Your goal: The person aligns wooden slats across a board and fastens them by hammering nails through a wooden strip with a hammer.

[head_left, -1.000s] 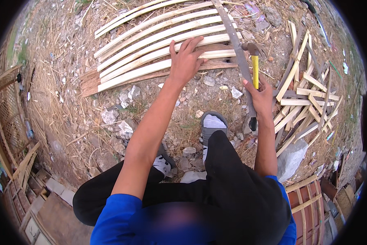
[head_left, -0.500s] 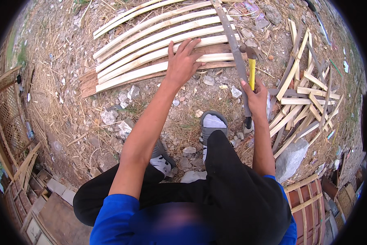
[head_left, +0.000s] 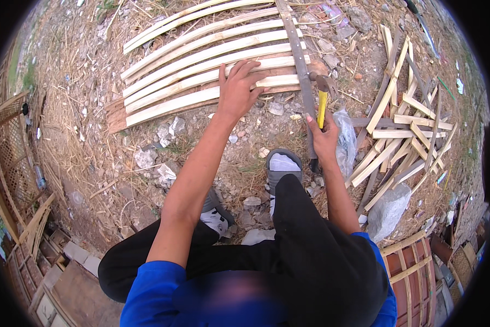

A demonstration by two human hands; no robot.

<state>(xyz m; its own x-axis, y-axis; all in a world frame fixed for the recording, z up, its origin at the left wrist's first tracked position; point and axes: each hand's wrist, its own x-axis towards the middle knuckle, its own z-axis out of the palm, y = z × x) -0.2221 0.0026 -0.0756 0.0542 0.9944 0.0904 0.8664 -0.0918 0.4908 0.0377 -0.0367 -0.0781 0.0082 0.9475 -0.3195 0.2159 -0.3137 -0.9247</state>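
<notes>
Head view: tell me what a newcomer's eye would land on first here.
First comes the panel of pale wooden slats lying on the straw-strewn ground at the top, with the left hand pressed flat on its near edge. Next is the yellow-handled hammer held in the right hand, its head at the dark crossbar over the slats. To the right lies a loose heap of offcut sticks.
</notes>
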